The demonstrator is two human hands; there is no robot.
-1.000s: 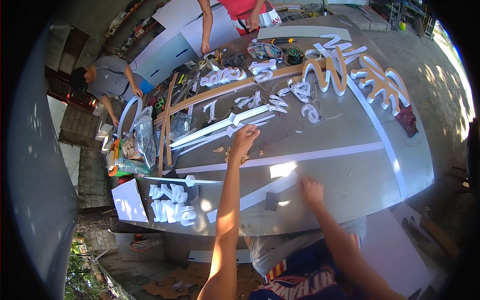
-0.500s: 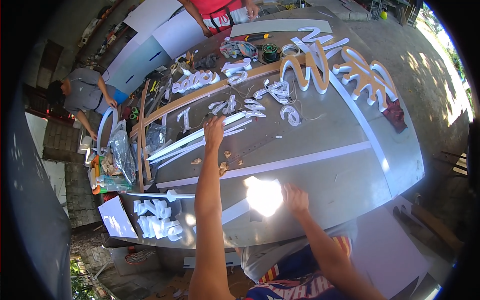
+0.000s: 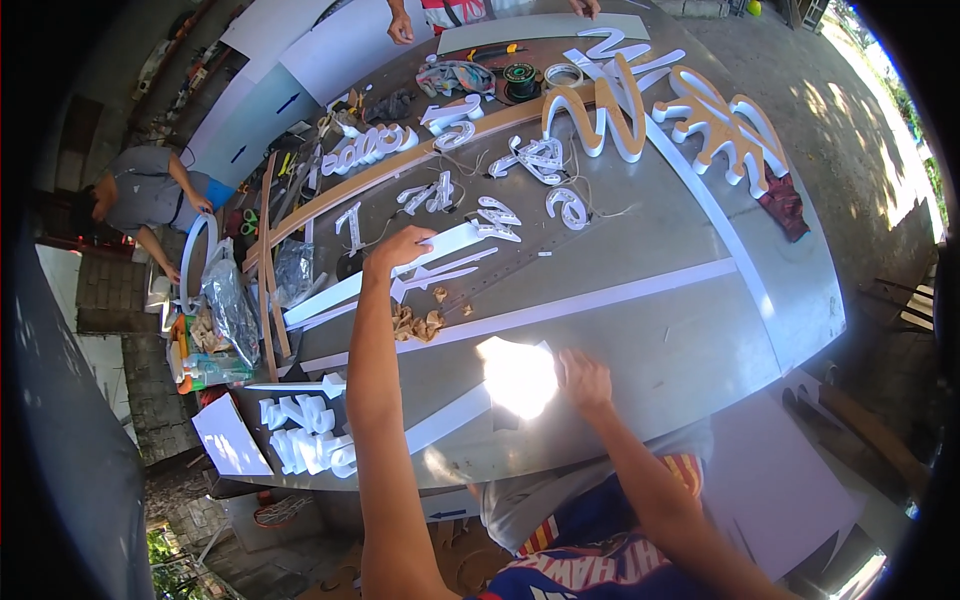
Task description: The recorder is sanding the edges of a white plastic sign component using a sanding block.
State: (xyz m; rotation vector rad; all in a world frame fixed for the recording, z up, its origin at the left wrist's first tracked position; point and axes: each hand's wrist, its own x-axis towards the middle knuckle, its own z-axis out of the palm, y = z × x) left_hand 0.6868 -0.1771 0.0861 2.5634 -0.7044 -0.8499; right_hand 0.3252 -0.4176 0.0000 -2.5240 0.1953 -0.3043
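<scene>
My left hand (image 3: pixel 398 250) is closed on a long white strip (image 3: pixel 330 295), near that strip's upper right end. Thinner white pieces (image 3: pixel 450 272) lie just beside it. Close by are white letter shapes, one of them (image 3: pixel 497 220) right at the strip's end. My right hand (image 3: pixel 585 382) is on the near side of the table, its fingers curled at the edge of a dazzling white glare. The glare hides what those fingers hold, if anything. Another white strip (image 3: pixel 450 418) runs up into this glare from the lower left.
Large tan-and-white letters (image 3: pixel 600 125) stand at the far right of the metal table (image 3: pixel 660 340). Crumpled tan scraps (image 3: pixel 418 325) lie mid-table. White cut letters (image 3: pixel 305 450) sit at the near left. One person (image 3: pixel 150 195) handles a white ring at left; another's hand (image 3: pixel 401 28) shows at the back.
My left hand has shifted left and toward me along the white strip, whose broad face shows more now. My right hand stays beside the glare. The whole view has shifted slightly.
</scene>
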